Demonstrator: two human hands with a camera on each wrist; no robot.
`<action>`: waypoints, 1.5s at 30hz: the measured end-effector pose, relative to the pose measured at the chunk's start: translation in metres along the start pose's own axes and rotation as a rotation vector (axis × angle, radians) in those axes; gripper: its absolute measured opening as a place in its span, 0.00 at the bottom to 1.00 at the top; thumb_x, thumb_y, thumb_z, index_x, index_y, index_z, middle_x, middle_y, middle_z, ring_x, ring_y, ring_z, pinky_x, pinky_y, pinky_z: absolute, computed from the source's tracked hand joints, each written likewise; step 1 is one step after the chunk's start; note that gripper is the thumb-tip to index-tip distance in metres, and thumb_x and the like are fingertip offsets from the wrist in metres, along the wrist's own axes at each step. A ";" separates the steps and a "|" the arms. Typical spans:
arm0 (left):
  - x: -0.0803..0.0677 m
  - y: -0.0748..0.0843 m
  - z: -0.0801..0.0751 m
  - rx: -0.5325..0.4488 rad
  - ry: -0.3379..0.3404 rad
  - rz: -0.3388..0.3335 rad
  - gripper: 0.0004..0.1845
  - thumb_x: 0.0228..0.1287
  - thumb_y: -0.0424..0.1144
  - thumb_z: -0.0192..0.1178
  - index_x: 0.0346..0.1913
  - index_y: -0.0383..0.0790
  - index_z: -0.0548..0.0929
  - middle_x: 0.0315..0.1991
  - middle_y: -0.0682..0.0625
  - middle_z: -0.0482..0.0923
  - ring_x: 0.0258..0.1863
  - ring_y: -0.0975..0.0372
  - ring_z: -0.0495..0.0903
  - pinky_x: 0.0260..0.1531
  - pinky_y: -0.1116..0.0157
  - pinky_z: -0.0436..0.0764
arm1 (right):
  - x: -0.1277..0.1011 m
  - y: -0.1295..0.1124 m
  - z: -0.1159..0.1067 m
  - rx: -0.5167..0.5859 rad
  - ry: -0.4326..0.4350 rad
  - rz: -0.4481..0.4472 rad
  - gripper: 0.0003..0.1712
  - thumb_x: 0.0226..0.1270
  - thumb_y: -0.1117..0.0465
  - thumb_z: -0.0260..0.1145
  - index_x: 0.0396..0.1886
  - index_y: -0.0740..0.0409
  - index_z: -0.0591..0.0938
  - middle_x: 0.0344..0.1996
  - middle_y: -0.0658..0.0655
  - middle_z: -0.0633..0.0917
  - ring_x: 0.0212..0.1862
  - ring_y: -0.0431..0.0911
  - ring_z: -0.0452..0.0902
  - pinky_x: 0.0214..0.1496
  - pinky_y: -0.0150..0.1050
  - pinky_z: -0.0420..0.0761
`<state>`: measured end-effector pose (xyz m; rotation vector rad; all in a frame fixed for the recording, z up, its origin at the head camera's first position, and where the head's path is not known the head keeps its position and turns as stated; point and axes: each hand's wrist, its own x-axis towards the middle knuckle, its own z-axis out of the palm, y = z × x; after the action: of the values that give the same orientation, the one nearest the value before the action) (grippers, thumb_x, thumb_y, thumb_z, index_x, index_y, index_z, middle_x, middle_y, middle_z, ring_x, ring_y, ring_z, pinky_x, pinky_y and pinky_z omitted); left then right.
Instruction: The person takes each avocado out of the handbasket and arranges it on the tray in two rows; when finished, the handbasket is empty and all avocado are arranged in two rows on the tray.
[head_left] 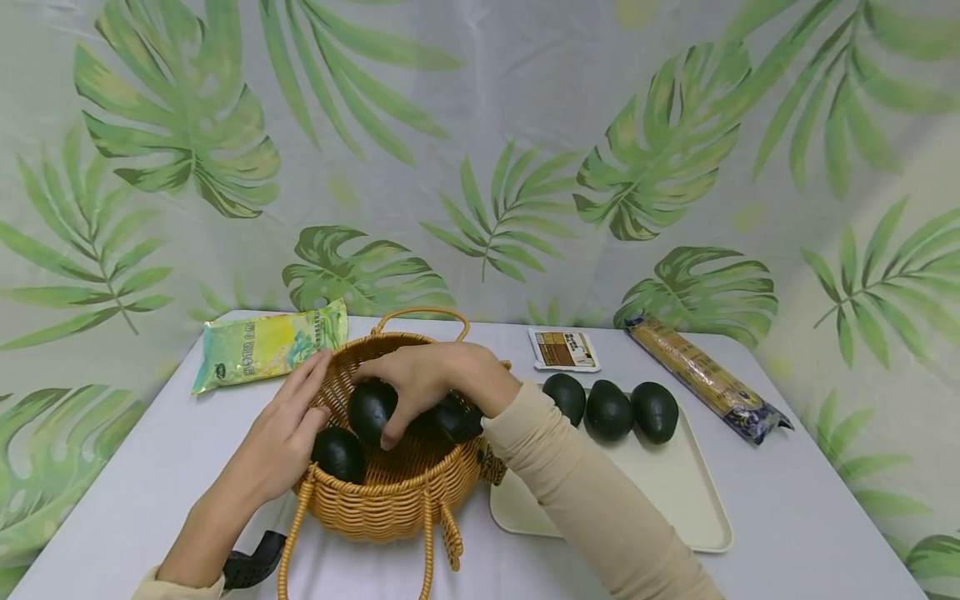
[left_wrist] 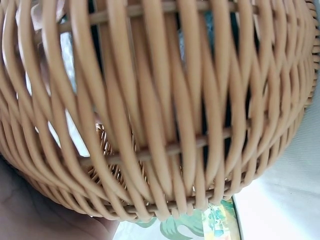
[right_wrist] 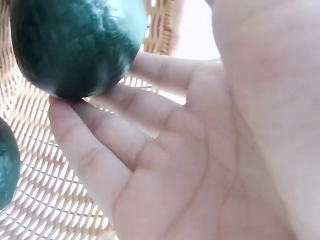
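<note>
The avocado [head_left: 371,408] sits inside the wicker basket [head_left: 390,500], toward its left middle, and my right hand [head_left: 431,375] reaches down over it from above. My fingers [right_wrist: 85,150] are curled round the fruit, their tips touching its dark, bumpy skin; in the right wrist view it rests against my fingertips with the woven bottom of the basket behind it. A second avocado [head_left: 339,454] lies lower left in the basket, close to the first, and a third [head_left: 457,417] lies to the right, partly hidden under my right wrist.

My left hand [head_left: 288,433] lies against the basket's left rim, fingers straight and close together, pressing on the outside of the weave without gripping it. The left wrist view shows only the basket's wall [left_wrist: 160,125] up close.

The basket stands on the desk [head_left: 810,500], its far handle [head_left: 422,315] upright and its near handle [head_left: 360,542] folded down over the front. Just beside it on the right is a cream tray [head_left: 675,492] with three more avocados [head_left: 609,410] in a row along its far edge. Behind the tray lies a small flat packet [head_left: 564,348], and to its right a long packet of noodles [head_left: 708,377] lies at a slant. A yellow-green bag [head_left: 266,343] lies at the desk's far left corner, just behind my left fingers.
</note>
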<state>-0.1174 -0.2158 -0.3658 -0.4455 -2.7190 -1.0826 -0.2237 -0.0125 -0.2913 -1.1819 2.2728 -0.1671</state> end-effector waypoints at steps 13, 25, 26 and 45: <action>0.001 0.001 0.000 -0.004 -0.004 -0.003 0.33 0.80 0.35 0.40 0.84 0.43 0.49 0.83 0.41 0.48 0.81 0.41 0.50 0.69 0.33 0.59 | -0.024 0.003 0.004 0.036 0.079 -0.051 0.56 0.60 0.43 0.78 0.82 0.48 0.61 0.73 0.49 0.72 0.67 0.39 0.73 0.66 0.36 0.75; 0.000 0.000 0.000 -0.012 -0.009 -0.004 0.33 0.81 0.35 0.40 0.84 0.43 0.49 0.84 0.42 0.47 0.81 0.41 0.50 0.69 0.33 0.59 | -0.043 0.006 0.009 0.081 0.178 -0.138 0.53 0.61 0.45 0.77 0.81 0.52 0.63 0.73 0.50 0.72 0.66 0.40 0.74 0.65 0.36 0.76; 0.001 0.000 0.000 -0.012 -0.008 -0.004 0.33 0.81 0.35 0.40 0.84 0.42 0.49 0.83 0.41 0.47 0.81 0.41 0.50 0.70 0.33 0.59 | -0.045 0.006 0.010 0.083 0.188 -0.143 0.53 0.60 0.46 0.77 0.81 0.52 0.63 0.73 0.50 0.72 0.65 0.40 0.74 0.64 0.35 0.76; 0.001 0.001 -0.001 -0.020 -0.005 -0.009 0.33 0.79 0.33 0.42 0.84 0.40 0.50 0.83 0.40 0.48 0.81 0.42 0.50 0.71 0.34 0.59 | -0.067 0.017 0.029 0.157 0.337 -0.204 0.52 0.60 0.47 0.77 0.81 0.53 0.64 0.75 0.49 0.70 0.72 0.40 0.68 0.70 0.38 0.72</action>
<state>-0.1180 -0.2156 -0.3639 -0.4400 -2.7196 -1.1137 -0.1897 0.0545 -0.2925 -1.3842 2.3614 -0.6555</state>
